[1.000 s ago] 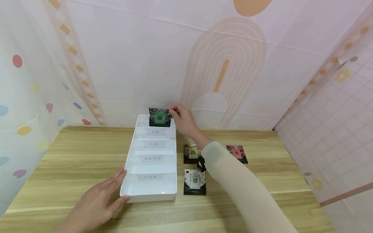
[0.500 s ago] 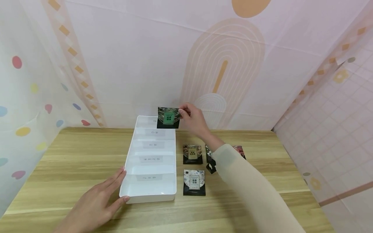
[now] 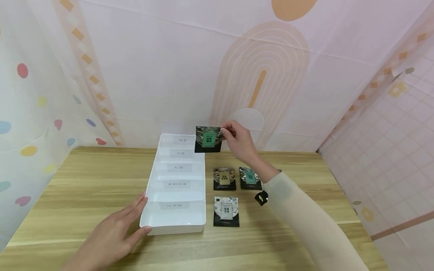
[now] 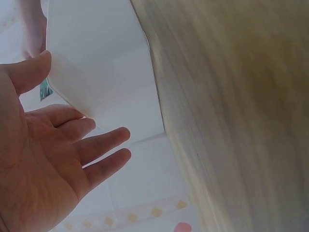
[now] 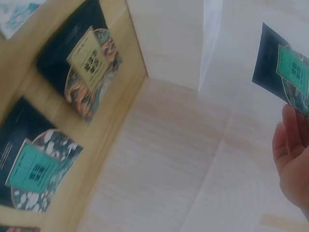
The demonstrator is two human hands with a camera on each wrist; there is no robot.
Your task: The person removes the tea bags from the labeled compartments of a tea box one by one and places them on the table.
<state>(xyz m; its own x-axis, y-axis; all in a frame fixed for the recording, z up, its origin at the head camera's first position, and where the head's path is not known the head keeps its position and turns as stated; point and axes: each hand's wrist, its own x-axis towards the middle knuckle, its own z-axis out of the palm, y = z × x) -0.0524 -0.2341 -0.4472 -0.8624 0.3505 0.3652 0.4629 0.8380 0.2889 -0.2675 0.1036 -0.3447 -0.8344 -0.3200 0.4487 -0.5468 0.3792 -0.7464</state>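
My right hand (image 3: 239, 141) pinches a black tea packet with a green label (image 3: 209, 139) by its upper right corner. The packet is held up at the far right end of a long white divided tray (image 3: 173, 229), overlapping its rim in the head view. In the right wrist view the same green-labelled packet (image 5: 292, 67) hangs from thumb and fingers. My left hand (image 3: 112, 231) rests against the tray's near left corner. Its fingers (image 4: 104, 145) are fairly straight in the left wrist view, with the thumb (image 4: 36, 72) at the tray's edge.
Right of the tray lie a yellow-labelled packet (image 3: 224, 179), a teal-labelled packet (image 3: 250, 178) and a white-patterned packet (image 3: 226, 212). My right sleeve (image 3: 298, 214) mostly covers another packet. A black band (image 3: 261, 198) shows beside that sleeve. Patterned cloth (image 3: 169, 75) hangs behind the wooden table (image 3: 84, 188).
My right hand has moved right with the green-labelled packet, from over the tray's far compartment to its right rim. The teal-labelled packet has come out from behind the sleeve. The left hand stays put.
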